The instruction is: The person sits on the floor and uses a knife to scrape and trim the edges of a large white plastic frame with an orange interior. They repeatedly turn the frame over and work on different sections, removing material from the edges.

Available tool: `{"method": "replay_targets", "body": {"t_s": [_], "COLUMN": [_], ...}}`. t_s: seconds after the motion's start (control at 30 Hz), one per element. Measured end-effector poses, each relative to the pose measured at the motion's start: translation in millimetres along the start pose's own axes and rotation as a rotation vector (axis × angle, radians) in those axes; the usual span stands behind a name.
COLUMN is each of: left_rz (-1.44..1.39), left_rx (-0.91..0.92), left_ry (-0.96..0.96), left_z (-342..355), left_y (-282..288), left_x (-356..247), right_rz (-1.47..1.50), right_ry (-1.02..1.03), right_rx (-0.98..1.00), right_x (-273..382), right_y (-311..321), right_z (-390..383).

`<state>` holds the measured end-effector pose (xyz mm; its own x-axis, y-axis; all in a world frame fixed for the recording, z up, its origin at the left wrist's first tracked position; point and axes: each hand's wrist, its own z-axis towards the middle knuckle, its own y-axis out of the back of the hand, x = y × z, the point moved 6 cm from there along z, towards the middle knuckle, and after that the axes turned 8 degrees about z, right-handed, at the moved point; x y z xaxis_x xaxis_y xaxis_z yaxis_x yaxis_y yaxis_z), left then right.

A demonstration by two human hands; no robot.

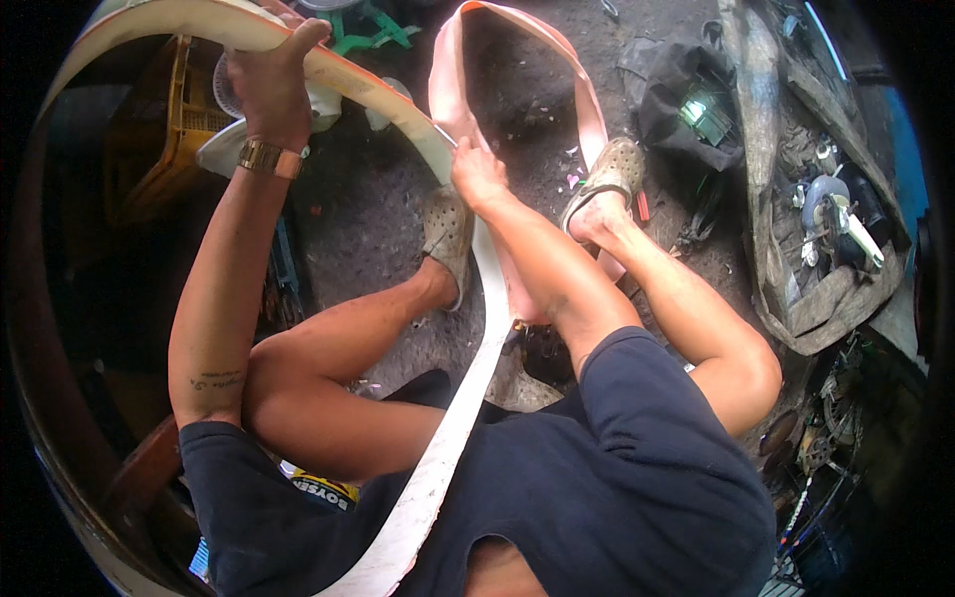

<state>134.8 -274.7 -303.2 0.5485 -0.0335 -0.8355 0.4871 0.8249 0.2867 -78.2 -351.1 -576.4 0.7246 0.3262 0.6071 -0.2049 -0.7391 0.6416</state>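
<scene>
A long, bendy strip, white on its broad face with an orange-pink edge, arcs from the upper left down across my lap. My left hand grips its upper stretch, thumb over the edge and fingers mostly hidden behind. My right hand is closed in a fist at the strip, between my feet. Past its fingers pokes a thin pale sliver like a blade; the rest of what it holds is hidden. Beside this fist runs a pink strip, looping up and over to my right foot. Whether both strips join is unclear.
My feet in tan clogs rest on the dark, littered ground. A yellow crate and a green plastic piece lie at the upper left. At right are a black bag and a worn grey sack around metal parts.
</scene>
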Motion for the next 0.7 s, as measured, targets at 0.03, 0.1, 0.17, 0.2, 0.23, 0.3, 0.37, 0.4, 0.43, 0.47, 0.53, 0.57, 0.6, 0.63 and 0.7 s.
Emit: {"method": "replay_targets", "body": {"t_s": [0.03, 0.1, 0.17, 0.2, 0.23, 0.3, 0.37, 0.4, 0.43, 0.47, 0.53, 0.57, 0.6, 0.63, 0.7], "left_rz": [-0.048, -0.031, 0.086, 0.001, 0.002, -0.059, -0.069, -0.079, -0.09, -0.121, -0.113, -0.112, -0.13, -0.122, -0.169], "left_rx": [-0.021, -0.047, -0.069, -0.083, -0.054, -0.086, -0.111, -0.132, -0.153, -0.153, -0.165, -0.166, -0.205, -0.234, -0.281], "left_ry": [0.057, 0.119, 0.106, 0.19, 0.123, 0.115, 0.135, 0.164, 0.194, 0.194, 0.216, 0.229, 0.249, 0.27, 0.285], "left_z": [-1, -3, -1, -4, -1, -5, -8, -8, -8, -6, -8, -8, -11, -14, -4], "left_y": [-13, -22, -24, -29, -23, -27, -17, -12, -8, -5, 2, 2, 8, 20, 18], "left_x": [-12, -20, -26, -29, -33, -35, -31, -28, -25, -23, -19, -17, -13, -8, 7], "right_rz": [-0.036, -0.082, -0.074, -0.04, -0.024, 0.008, 0.046, 0.047, 0.048, 0.089, 0.116, 0.132, 0.131, 0.13, 0.188], "right_ry": [-0.014, -0.001, -0.084, -0.072, -0.077, -0.083, -0.044, -0.017, 0.01, -0.051, -0.179, -0.248, -0.253, -0.256, -0.189], "right_rx": [-0.027, -0.037, -0.018, -0.043, -0.026, 0.005, 0.058, 0.055, 0.052, 0.062, 0.068, 0.069, 0.018, -0.026, -0.058], "right_x": [-2, -2, -6, -8, -12, -21, -25, -26, -25, -27, -43, -56, -69, -83, -126], "right_y": [-7, -19, -32, -31, -36, -35, -29, -24, -20, -19, -10, -6, 13, 31, 41], "right_z": [7, 22, 35, 38, 43, 55, 44, 41, 41, 47, 66, 71, 66, 56, 61]}}
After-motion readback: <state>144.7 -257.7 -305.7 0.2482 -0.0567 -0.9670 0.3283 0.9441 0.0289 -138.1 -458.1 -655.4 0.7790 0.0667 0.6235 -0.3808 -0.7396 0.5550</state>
